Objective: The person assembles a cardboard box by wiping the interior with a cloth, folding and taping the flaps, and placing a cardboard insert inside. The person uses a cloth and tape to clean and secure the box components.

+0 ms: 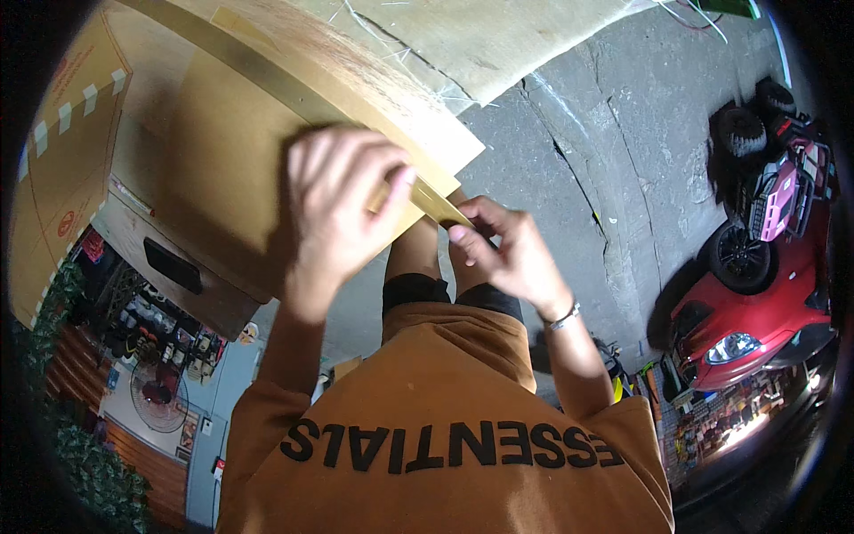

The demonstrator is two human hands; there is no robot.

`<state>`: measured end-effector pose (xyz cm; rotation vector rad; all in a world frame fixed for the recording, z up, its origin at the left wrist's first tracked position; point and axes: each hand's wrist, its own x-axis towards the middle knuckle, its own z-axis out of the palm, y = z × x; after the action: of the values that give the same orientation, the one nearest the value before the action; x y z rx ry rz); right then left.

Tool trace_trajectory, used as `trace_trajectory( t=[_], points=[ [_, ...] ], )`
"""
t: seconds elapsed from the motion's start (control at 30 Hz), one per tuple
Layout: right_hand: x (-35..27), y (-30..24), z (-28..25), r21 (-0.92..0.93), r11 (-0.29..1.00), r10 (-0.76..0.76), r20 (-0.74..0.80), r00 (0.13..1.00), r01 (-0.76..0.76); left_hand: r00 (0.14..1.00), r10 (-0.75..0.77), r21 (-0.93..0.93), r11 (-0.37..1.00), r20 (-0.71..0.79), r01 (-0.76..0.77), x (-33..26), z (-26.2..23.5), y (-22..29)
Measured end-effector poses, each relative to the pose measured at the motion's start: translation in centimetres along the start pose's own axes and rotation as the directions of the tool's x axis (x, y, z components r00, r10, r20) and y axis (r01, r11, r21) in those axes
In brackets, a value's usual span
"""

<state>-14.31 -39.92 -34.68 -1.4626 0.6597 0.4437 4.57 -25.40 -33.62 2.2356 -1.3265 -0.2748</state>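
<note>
Grey floor [569, 151]; left hand [338, 196] curled, right hand [514, 249] pinching strip [432, 204].

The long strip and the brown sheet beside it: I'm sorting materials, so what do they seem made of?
Long strip: probably metal, smooth and satin, going by its brassy glint near the right hand; plastic isn't ruled out.
Brown sheet: matte cardboard or fibreboard, perhaps, judging by its even tan surface.
</note>
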Motion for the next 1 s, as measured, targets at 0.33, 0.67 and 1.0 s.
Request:
trace_trajectory(
  t=[0.33, 0.67, 1.0],
  points=[
    [-0.2, 1.2, 2.2, -0.086, 0.978, -0.200, -0.097, 0.975, 0.192, 0.972, -0.188, -0.036, 0.980, 0.140, 0.194, 0.8, 2.2, 3.3],
    [-0.1, 1.2, 2.0, -0.060, 0.977, -0.209, -0.076, 0.975, 0.204, 0.970, -0.217, -0.072, 0.972, 0.110, 0.225, 0.6, 2.8, 3.3],
    [-0.1, 1.4, 2.1, -0.099, 0.966, -0.246, -0.094, 0.965, 0.237, 0.975, -0.206, -0.054, 0.976, 0.078, 0.211, 0.8, 3.0, 3.7]
  ],
)
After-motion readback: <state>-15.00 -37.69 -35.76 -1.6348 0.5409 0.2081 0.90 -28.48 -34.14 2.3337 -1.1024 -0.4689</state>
